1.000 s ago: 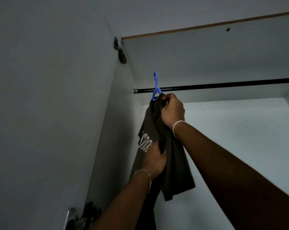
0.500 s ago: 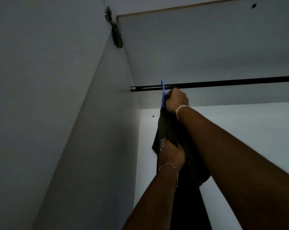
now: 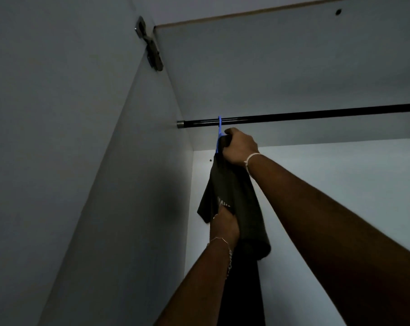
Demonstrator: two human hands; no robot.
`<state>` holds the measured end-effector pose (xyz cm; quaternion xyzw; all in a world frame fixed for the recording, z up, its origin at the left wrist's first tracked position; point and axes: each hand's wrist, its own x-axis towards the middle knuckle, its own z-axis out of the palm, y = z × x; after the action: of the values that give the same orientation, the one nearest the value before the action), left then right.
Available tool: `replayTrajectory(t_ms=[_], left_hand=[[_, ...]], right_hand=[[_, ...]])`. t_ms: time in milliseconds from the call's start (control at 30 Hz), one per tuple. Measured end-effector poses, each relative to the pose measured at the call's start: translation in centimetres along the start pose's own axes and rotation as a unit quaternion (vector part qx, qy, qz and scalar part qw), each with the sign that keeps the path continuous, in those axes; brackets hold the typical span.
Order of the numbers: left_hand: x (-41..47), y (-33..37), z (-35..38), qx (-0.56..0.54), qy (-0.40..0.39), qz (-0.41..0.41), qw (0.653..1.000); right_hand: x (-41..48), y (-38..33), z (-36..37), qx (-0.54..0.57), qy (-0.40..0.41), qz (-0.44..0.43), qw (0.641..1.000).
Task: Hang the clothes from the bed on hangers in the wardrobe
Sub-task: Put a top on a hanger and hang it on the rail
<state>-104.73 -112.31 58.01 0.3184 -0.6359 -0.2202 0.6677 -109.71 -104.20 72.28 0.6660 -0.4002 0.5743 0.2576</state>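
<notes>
A dark T-shirt with pale lettering hangs on a blue hanger, whose hook sits over the black wardrobe rail near its left end. My right hand grips the shirt's top at the hanger's neck, just under the rail. Lower down, my left hand holds a bunch of the shirt's fabric. The hanger's arms are hidden inside the shirt.
The white wardrobe side wall stands close on the left, with a metal door hinge at its top. A shelf panel closes the space above the rail. The rail runs bare to the right.
The hanger's hook has come up from below the rail onto it. Both hands stayed on the shirt, and the view shifted slightly.
</notes>
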Motion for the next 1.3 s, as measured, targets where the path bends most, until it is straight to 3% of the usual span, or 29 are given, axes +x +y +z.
replayTrajectory(t_ms=[100, 300, 500, 667, 767, 1000, 1167, 1300], left_hand=[[-4.2, 1.7, -1.5, -0.03, 0.018, -0.038, 0.999], [-15.0, 5.0, -3.7, 0.087, 0.095, -0.065, 0.99], [-25.8, 7.5, -7.9, 0.161, 0.121, -0.087, 0.976], [-36.0, 9.7, -13.4, 0.239, 0.113, -0.104, 0.959], [-43.0, 11.9, -17.2, 0.262, 0.121, -0.112, 0.951], [-63.2, 18.3, -26.1, 0.308, 0.141, -0.179, 0.924], [-80.2, 24.5, -33.6, 0.389, 0.155, -0.223, 0.88], [-94.0, 30.8, -40.7, 0.432, 0.214, -0.267, 0.835]], right_hand=[[-3.3, -0.9, -2.1, 0.02, -0.045, 0.006, 0.999], [-12.7, -2.8, -6.7, 0.043, -0.108, 0.031, 0.993], [-23.0, -5.9, -8.3, 0.036, -0.149, 0.032, 0.988], [-31.7, -10.9, -9.6, 0.053, -0.179, -0.02, 0.982], [-37.3, -15.4, -11.7, 0.068, -0.216, -0.043, 0.973], [-52.2, -27.7, -19.8, 0.21, -0.268, -0.005, 0.94], [-63.7, -40.0, -27.3, 0.288, -0.282, 0.009, 0.915], [-71.3, -51.5, -32.8, 0.347, -0.321, -0.021, 0.881]])
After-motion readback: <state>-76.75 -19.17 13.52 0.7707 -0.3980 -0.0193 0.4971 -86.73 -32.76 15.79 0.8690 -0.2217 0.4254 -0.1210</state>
